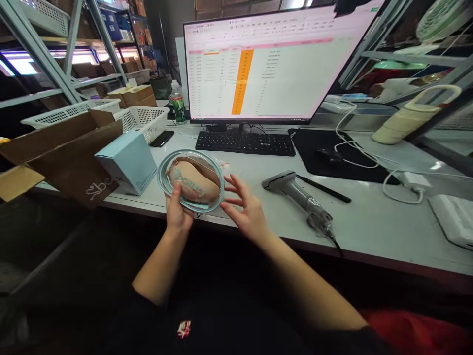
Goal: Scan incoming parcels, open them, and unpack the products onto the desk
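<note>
My left hand (pixel 179 212) grips the lower left edge of a clear oval plastic case (pixel 191 180), with the thumb over its front. Inside the case lies a beige, rounded, padded-looking item, and pale blue lettering shows across the front. Fingers spread apart, my right hand (pixel 244 204) is at the case's right edge; whether its fingertips touch the rim is hard to tell. Left of the case, a light blue box (pixel 127 161) stands on the desk, tilted against a brown cardboard box (pixel 79 158).
A monitor (pixel 295 74) and black keyboard (pixel 246 143) stand behind. To the right are a barcode scanner (pixel 295 191), black pen (pixel 325 189), mouse (pixel 330 155) on a mat, cables and a cream tumbler (pixel 414 116). A phone (pixel 161 139), bottle (pixel 178 103) and white baskets (pixel 146 121) are back left.
</note>
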{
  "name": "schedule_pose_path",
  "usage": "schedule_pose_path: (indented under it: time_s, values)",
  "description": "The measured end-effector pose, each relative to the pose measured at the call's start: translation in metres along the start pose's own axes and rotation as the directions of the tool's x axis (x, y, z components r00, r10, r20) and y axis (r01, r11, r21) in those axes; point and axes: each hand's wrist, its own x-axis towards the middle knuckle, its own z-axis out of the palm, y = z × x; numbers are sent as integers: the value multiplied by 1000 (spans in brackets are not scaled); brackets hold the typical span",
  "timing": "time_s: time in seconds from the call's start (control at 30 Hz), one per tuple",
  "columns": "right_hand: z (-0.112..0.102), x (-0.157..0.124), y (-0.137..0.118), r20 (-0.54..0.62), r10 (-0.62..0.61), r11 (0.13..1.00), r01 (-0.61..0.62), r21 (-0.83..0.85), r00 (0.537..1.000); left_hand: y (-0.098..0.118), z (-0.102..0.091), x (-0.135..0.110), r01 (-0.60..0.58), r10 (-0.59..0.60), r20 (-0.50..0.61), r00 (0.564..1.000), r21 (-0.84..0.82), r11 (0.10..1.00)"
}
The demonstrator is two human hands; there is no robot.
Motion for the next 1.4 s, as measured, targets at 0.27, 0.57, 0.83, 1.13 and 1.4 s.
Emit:
schedule_pose_path:
  time_s: [0.27, 0.57, 0.83, 1.13, 1.4]
  values:
    - [16, -24, 13, -81, 93, 996, -94, -4, 992, -12, 3, -25, -141, 138, -51, 989, -57, 988]
    - [-20, -18, -2, -26, -144, 950, 131, -282, 989, -14, -7, -14, 119, -119, -37, 992, 15, 993]
    - [-29, -6, -5, -35, -271, 834, 216, -507, 962, -17, -13, -20, 190, -190, -4, 982, 37, 981]
    - [-40, -11, -9, 0, -310, 831, 271, -486, 951, -11, -15, -29, 82, -88, 41, 995, 137, 987]
    - [-66, -2, -28, 100, -288, 825, 299, -479, 953, 20, -48, -13, 1, -245, 474, 846, 458, 889]
